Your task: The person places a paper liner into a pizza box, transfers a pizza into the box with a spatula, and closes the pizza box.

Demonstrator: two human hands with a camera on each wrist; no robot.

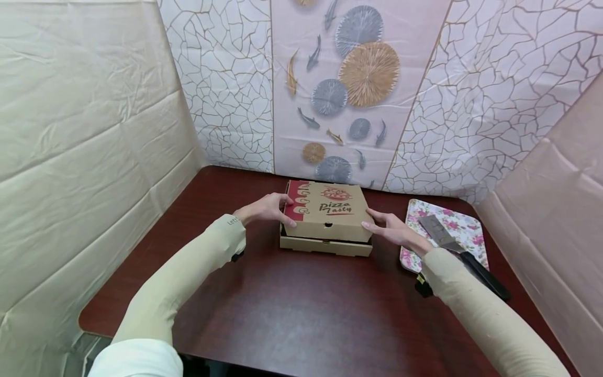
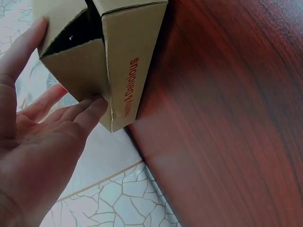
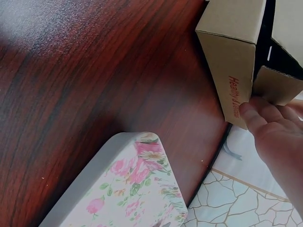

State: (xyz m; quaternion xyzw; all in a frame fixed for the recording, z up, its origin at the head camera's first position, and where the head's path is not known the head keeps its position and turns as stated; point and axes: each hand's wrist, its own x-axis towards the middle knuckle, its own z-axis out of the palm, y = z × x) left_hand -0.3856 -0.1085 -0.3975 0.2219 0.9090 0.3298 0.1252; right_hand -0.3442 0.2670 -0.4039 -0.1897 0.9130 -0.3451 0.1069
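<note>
A cardboard pizza box stands on the table, its printed lid (image 1: 336, 209) tilted up a little at the front, with a dark gap above the base (image 1: 325, 246). My left hand (image 1: 266, 208) grips the lid's left side, thumb near the front corner. Across from it, my right hand (image 1: 395, 229) holds the right side, thumb at the front edge. In the left wrist view, fingers (image 2: 92, 111) touch the lid's side flap, above the base's lettered side wall (image 2: 130, 71). The right wrist view has fingers (image 3: 255, 118) at the opposite flap.
Right of the box lies a floral board (image 1: 464, 225). A broad metal blade (image 1: 440, 233) with a black handle (image 1: 485, 275) rests across it, the handle reaching past its near edge. Patterned cloth (image 1: 235, 104) hangs behind the dark wooden table (image 1: 306, 303).
</note>
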